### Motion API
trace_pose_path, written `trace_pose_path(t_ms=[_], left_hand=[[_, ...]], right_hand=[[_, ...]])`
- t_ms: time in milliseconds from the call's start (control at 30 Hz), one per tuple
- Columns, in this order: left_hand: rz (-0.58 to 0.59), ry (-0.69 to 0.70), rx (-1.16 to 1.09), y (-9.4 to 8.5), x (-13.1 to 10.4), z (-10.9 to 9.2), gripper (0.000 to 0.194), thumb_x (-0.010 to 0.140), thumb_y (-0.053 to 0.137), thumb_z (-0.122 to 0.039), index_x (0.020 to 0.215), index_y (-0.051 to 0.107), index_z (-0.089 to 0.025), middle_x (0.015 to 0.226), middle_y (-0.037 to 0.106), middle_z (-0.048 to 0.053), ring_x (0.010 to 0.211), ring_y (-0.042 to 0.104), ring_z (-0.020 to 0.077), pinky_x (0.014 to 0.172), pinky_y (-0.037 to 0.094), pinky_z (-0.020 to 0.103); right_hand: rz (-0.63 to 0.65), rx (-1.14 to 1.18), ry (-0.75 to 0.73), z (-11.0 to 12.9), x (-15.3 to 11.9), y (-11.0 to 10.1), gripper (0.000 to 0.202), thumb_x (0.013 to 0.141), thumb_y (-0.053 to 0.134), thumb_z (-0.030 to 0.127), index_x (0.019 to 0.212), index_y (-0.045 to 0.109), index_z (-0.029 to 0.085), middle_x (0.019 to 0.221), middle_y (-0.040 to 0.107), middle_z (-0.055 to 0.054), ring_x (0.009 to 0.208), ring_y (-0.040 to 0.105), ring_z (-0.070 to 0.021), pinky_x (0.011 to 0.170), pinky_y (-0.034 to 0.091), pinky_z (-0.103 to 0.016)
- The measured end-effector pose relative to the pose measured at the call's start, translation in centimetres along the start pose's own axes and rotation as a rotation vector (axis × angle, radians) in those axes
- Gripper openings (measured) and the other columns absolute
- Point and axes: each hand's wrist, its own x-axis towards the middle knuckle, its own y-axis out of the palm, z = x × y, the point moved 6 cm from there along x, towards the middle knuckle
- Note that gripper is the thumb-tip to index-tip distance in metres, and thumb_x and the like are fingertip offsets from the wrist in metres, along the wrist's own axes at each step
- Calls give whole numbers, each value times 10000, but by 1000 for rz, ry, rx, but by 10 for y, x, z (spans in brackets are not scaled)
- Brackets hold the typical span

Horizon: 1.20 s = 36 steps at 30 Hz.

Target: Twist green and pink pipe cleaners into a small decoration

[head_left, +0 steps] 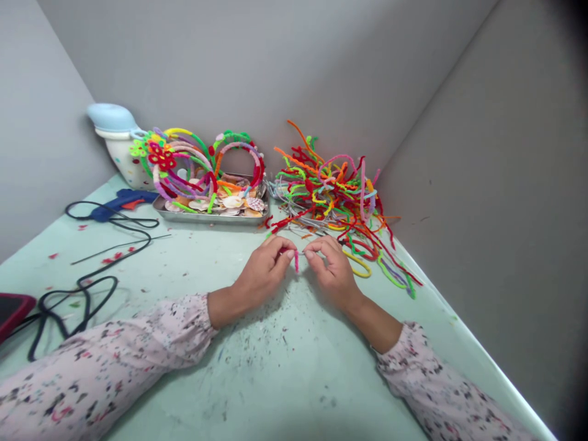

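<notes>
Between my fingertips, near the middle of the table, is a short pink pipe cleaner point(296, 263) with one end hanging down. My left hand point(264, 272) pinches it between thumb and forefinger. My right hand point(334, 269), facing it a small gap away, is closed in a pinch on a thin greyish wire-like piece point(301, 253). That piece reaches towards the pink pipe cleaner; whether the two are joined is too small to tell. Just beyond my right hand lies a heap of colourful pipe cleaners point(331, 190), with a yellow loop point(361, 266) beside the wrist.
A metal tray point(211, 218) holds seashells and pipe-cleaner-wrapped headbands point(184, 159). Left of it lie a blue glue gun point(114, 205) and its black cord point(98, 282). Behind stands a white container point(126, 156) with a light blue lid. A red-edged object point(16, 312) sits far left. Walls enclose the table.
</notes>
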Motion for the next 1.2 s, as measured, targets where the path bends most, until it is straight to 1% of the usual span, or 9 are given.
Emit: trace_pose_path(t_ms=[67, 133, 233, 300, 400, 567, 900, 1067, 1200], left_hand=[[-36, 9, 22, -3, 0, 0, 154, 913, 438, -222, 957, 574, -164, 779, 558, 9, 772, 518, 151, 706, 396, 269], [-50, 30, 40, -4, 0, 0, 151, 912, 441, -217, 912, 581, -161, 799, 555, 15, 793, 515, 154, 728, 394, 275], [-46, 54, 35, -4, 0, -1, 182, 924, 426, -234, 855, 579, -163, 801, 540, 14, 789, 510, 151, 731, 392, 274], [-50, 50, 19, -5, 0, 0, 193, 932, 415, -247, 863, 576, -165, 799, 532, 11, 777, 508, 147, 721, 392, 271], [-37, 50, 5, -4, -1, -1, 202, 932, 411, -251, 850, 572, -162, 794, 535, 11, 763, 504, 144, 709, 390, 267], [-13, 63, -18, -2, 0, -4, 182, 920, 422, -237, 839, 564, -157, 805, 546, 13, 759, 501, 141, 701, 391, 260], [-15, 71, -9, -1, 0, -5, 169, 920, 427, -235, 854, 564, -161, 797, 548, 10, 767, 509, 142, 718, 395, 257], [-17, 71, -6, -1, 0, -5, 174, 923, 426, -243, 851, 561, -160, 801, 555, 13, 769, 509, 144, 716, 393, 259], [-20, 68, -11, -1, 0, -5, 166, 917, 433, -227, 844, 563, -154, 785, 550, 12, 758, 507, 140, 701, 393, 255]], right_hand=[[-12, 16, 13, -1, 0, -1, 118, 913, 482, 258, 844, 573, 229, 853, 583, -12, 878, 526, -188, 823, 398, -364], [-17, 23, 15, -2, 0, -1, 113, 910, 486, 254, 852, 579, 230, 855, 586, -14, 876, 532, -188, 824, 407, -366], [-19, 15, -13, 0, 0, -2, 78, 886, 525, 244, 919, 595, 238, 898, 599, -24, 904, 543, -198, 837, 418, -379], [-21, -5, -47, 2, 0, -1, 112, 854, 570, 226, 961, 599, 242, 928, 607, -31, 927, 547, -208, 848, 421, -389], [-27, -39, -88, 4, 1, 0, 137, 824, 607, 210, 957, 609, 242, 925, 617, -31, 933, 549, -214, 849, 424, -395], [-26, -58, -122, 2, 0, 2, 121, 815, 630, 228, 934, 629, 252, 908, 633, -23, 916, 554, -211, 828, 427, -389], [-32, -85, -136, 3, 0, 0, 97, 836, 618, 285, 928, 640, 260, 893, 647, -25, 903, 564, -214, 815, 434, -388], [-39, -83, -153, 4, 0, 0, 121, 841, 615, 266, 961, 628, 260, 904, 651, -21, 909, 566, -207, 818, 438, -382], [-45, -68, -162, 5, 0, -1, 102, 842, 616, 259, 943, 631, 255, 887, 652, -19, 896, 566, -204, 815, 439, -380]])
